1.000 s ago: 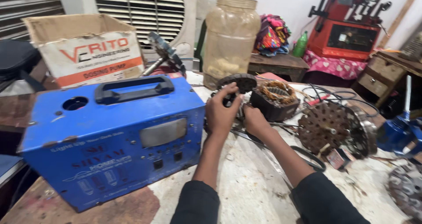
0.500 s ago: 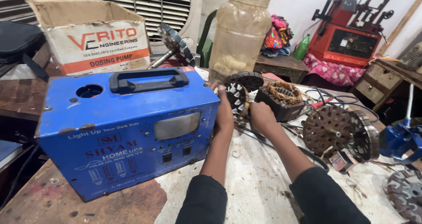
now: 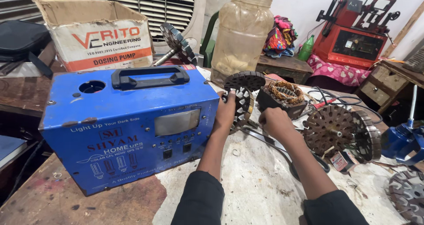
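Note:
My left hand grips a dark finned motor rotor that stands on edge on the workbench, right beside the blue metal power box. My right hand is closed just to the right of that rotor, at its lower side; what it holds is hidden. Behind my hands lie a second dark rotor disc and a stator with copper windings.
A rusty fan motor rotor with wires lies at the right, and another disc at the far right edge. A large plastic jar, a cardboard box, a red machine and a blue vise part stand around the bench.
The view has shifted closer and rightward. My hands have lowered with the rotor toward the bench, and the rotor now stands on edge beside the blue box.

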Demonstrator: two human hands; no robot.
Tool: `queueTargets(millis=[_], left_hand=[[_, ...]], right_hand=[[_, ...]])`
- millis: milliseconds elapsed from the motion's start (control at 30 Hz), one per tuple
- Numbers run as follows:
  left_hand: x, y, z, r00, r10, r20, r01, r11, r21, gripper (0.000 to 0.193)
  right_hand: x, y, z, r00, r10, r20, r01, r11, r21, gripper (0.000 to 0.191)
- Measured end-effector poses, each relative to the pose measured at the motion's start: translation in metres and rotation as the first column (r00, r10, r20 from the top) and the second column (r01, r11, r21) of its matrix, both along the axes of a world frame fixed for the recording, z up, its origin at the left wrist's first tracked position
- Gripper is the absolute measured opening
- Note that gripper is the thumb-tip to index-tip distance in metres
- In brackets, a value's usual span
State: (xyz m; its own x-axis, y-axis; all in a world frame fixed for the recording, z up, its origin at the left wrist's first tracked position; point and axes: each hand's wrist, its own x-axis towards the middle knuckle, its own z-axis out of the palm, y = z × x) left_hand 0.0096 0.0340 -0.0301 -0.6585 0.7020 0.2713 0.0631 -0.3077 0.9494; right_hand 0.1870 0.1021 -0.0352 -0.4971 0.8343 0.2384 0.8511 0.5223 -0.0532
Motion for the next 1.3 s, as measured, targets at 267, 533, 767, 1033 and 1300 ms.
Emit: queueTargets(millis=[267,533,767,1033,1300], left_hand=[[-0.004,0.001,-0.008,0.994,-0.105,0.043,0.109,0.987,-0.115,0.068],[-0.007,0.007,-0.013,0.984,-0.149,0.098,0.16,0.98,-0.119,0.067],[-0.008,0.006,-0.014,0.983,-0.141,0.117,0.148,0.988,-0.053,0.053],[-0.008,0.004,-0.013,0.975,-0.146,0.169,0.153,0.988,-0.029,0.044],[-0.008,0.004,-0.012,0.966,-0.146,0.211,0.158,0.987,-0.037,0.041]], right_hand=[[0.006,-0.005,0.016,0.99,-0.074,0.124,0.093,0.984,-0.153,0.029],[0.023,-0.012,0.021,0.988,0.155,0.025,-0.153,0.985,-0.081,0.035],[0.037,-0.024,0.021,0.901,0.426,-0.089,-0.433,0.898,-0.084,0.059],[0.037,-0.044,0.034,0.949,0.249,-0.195,-0.275,0.954,-0.119,0.04],[0.039,-0.059,0.033,0.939,0.326,-0.108,-0.319,0.945,0.078,0.03]])
